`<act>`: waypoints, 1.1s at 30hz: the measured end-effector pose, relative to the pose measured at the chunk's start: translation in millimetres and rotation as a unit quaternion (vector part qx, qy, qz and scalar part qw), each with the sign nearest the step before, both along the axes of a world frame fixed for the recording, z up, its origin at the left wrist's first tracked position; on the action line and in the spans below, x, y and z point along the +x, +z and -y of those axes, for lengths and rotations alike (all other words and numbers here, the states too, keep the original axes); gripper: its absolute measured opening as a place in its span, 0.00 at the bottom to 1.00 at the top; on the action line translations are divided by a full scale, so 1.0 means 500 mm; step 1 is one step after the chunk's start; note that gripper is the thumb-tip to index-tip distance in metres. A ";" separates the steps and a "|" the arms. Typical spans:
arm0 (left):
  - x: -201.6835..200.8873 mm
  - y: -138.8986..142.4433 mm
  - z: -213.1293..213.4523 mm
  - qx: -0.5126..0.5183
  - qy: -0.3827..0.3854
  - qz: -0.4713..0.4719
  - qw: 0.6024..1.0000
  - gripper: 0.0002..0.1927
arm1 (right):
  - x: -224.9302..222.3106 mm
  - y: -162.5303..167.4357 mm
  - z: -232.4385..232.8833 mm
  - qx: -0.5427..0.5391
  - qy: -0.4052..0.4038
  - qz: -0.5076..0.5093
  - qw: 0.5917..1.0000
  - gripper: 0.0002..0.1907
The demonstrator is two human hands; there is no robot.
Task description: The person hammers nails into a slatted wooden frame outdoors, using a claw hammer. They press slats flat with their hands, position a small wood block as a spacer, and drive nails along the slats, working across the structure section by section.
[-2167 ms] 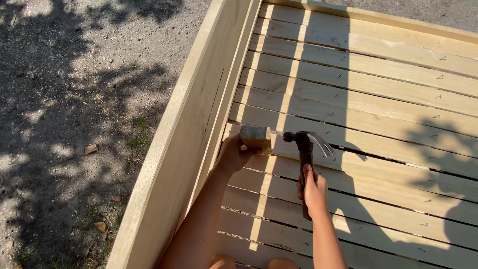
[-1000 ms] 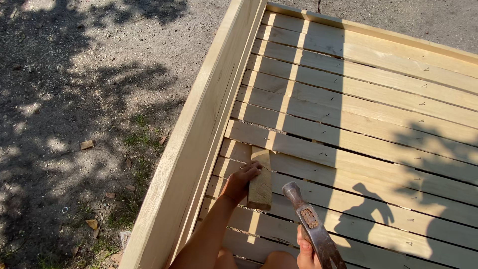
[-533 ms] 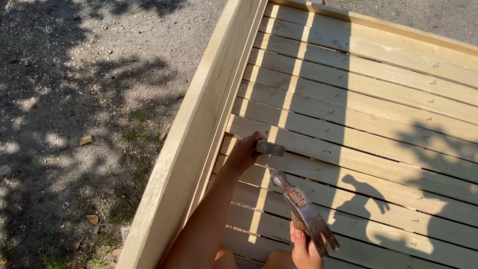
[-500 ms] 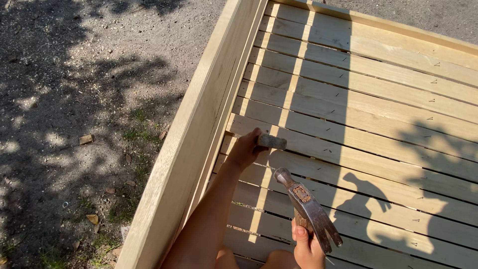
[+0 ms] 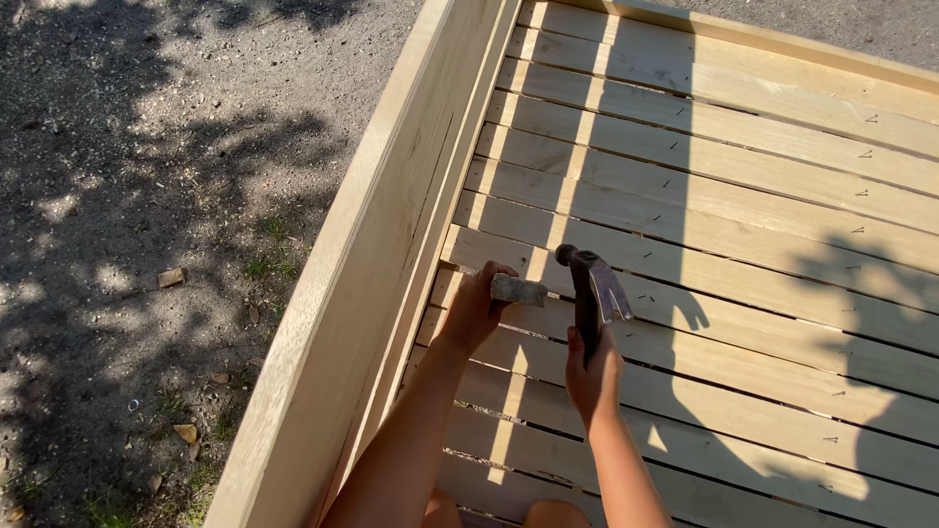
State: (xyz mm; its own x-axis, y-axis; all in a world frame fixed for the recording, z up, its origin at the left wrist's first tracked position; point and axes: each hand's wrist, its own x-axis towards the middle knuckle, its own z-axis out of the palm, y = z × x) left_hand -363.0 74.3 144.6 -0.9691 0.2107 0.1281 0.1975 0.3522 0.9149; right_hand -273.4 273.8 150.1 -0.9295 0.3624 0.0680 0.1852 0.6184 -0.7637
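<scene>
Seen from above, outdoors in dappled tree shade, gravel ground (image 5: 147,196) with dry leaves and sparse grass is lying at the left. A tall pale wooden side board (image 5: 391,254) is running along the left edge of a slatted wooden platform (image 5: 734,176). The left hand (image 5: 476,305) is pinching a small wooden block (image 5: 518,289) closed between its fingers, beside that left edge. The right hand (image 5: 593,376) is gripping a claw hammer (image 5: 591,288), fist closed around its handle, head near the block. Both forearms are cut off at the bottom edge.
</scene>
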 end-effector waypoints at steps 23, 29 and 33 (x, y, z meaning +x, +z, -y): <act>0.007 -0.030 -0.009 0.006 0.030 -0.041 0.999 0.18 | -0.029 -0.099 0.024 -0.035 -0.026 0.192 0.980 0.25; 0.017 -0.042 -0.007 0.007 0.024 -0.049 0.998 0.18 | -0.014 -0.081 0.042 -0.218 -0.061 0.207 0.952 0.23; 0.019 -0.042 -0.009 0.009 0.023 -0.056 0.998 0.18 | 0.034 -0.085 0.046 -0.342 -0.086 0.207 0.913 0.19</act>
State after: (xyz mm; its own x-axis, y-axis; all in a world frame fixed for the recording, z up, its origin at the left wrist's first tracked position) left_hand -353.4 79.0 123.4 -0.9573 0.1628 0.2388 0.2820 0.3465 0.8946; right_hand -256.4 250.7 107.5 -0.7496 0.3328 -0.5722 0.5944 -0.0419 -0.8031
